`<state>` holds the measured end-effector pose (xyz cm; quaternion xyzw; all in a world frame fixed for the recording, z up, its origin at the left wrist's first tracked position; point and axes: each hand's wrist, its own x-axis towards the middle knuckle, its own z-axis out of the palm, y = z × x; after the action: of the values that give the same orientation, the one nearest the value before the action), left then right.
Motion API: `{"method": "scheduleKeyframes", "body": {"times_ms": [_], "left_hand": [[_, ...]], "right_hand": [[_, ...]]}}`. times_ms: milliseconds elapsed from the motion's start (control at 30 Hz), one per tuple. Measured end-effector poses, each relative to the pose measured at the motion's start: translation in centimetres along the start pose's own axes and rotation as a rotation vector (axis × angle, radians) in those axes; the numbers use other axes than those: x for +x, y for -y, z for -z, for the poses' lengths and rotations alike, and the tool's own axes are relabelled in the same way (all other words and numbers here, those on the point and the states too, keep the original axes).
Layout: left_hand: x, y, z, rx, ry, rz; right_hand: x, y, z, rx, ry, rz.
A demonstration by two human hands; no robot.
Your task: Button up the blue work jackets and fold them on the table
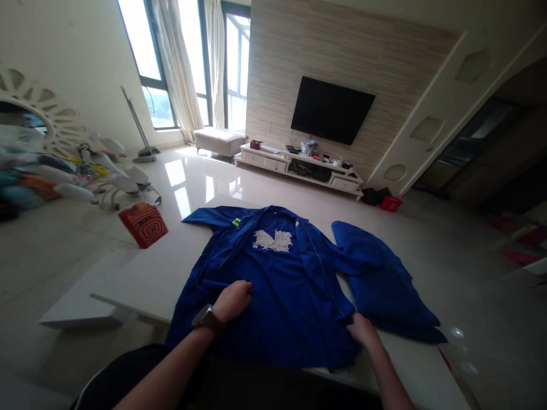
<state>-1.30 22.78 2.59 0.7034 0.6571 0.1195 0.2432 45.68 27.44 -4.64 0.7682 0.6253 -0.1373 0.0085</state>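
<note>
A blue work jacket [273, 296] lies spread across a white table, its front open and its collar pointing away from me. A pale worn print shows on the inner back, and a yellow-green strip sits by the left sleeve. My left hand [234, 300], with a watch on the wrist, is closed over the left part of the jacket, its fingertips pressed in the cloth. My right hand [362, 330] grips the edge of the right front panel near the hem. Beside the right sleeve lies a folded blue garment [384, 279].
The white table [149, 279] carries a red paper box [143, 225] at its far left. Beyond are a TV cabinet [294, 165], a wall television [333, 109] and a bench [219, 141]. A cluttered heap [47, 176] stands at the left, and a red box [390, 203] sits on the floor.
</note>
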Motion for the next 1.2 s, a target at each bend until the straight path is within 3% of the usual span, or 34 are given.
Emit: {"method": "scheduleKeyframes", "body": {"times_ms": [67, 133, 200, 267, 333, 400, 433, 500, 567, 600, 700, 833, 1000, 1200], "left_hand": [[-0.4, -0.1, 1.0, -0.146, 0.090, -0.073], [-1.0, 0.0, 1.3, -0.272, 0.368, -0.171], [-1.7, 0.2, 1.0, -0.316, 0.678, -0.228], [-1.9, 0.4, 0.5, -0.332, 0.817, -0.222], [-1.6, 0.8, 0.3, -0.390, 0.721, -0.174], [-0.8, 1.4, 0.5, -0.412, 0.458, -0.088], [-0.3, 1.8, 0.6, -0.371, 0.302, -0.038], [0.4, 2.7, 0.4, -0.197, 0.045, 0.067], [0.7, 3.5, -0.5, -0.012, -0.027, 0.187], [0.6, 3.8, -1.2, 0.050, 0.004, 0.246], [0.1, 4.5, -3.6, 0.124, 0.161, 0.344], [0.3, 5.1, -5.4, 0.134, 0.182, 0.322], [4.0, 6.3, -4.7, 0.151, 0.159, 0.247], [9.2, 8.2, -3.5, 0.160, 0.120, 0.181]], "right_hand": [[-0.4, 0.8, 0.9, 0.042, 0.038, 0.055], [-0.7, 1.8, 2.3, 0.130, 0.011, 0.079], [-1.0, 3.1, 3.9, 0.233, -0.137, 0.083], [-2.2, 5.1, 4.9, 0.342, -0.379, 0.139], [-4.5, 8.1, 4.9, 0.455, -0.588, 0.284], [-8.0, 11.7, 4.0, 0.536, -0.594, 0.504], [-9.9, 13.5, 3.4, 0.536, -0.452, 0.675], [-13.1, 16.5, 2.3, 0.426, 0.025, 1.034], [-14.5, 18.1, 1.8, 0.324, 0.339, 1.143], [-14.5, 18.4, 1.8, 0.292, 0.388, 1.105], [-12.2, 18.0, 1.8, 0.188, 0.309, 0.805], [-8.9, 16.8, -0.2, -0.039, 0.379, 0.480], [-6.8, 16.4, -3.9, -0.113, 0.396, 0.431], [-1.9, 17.6, -4.4, -0.130, 0.333, 0.437]]}}
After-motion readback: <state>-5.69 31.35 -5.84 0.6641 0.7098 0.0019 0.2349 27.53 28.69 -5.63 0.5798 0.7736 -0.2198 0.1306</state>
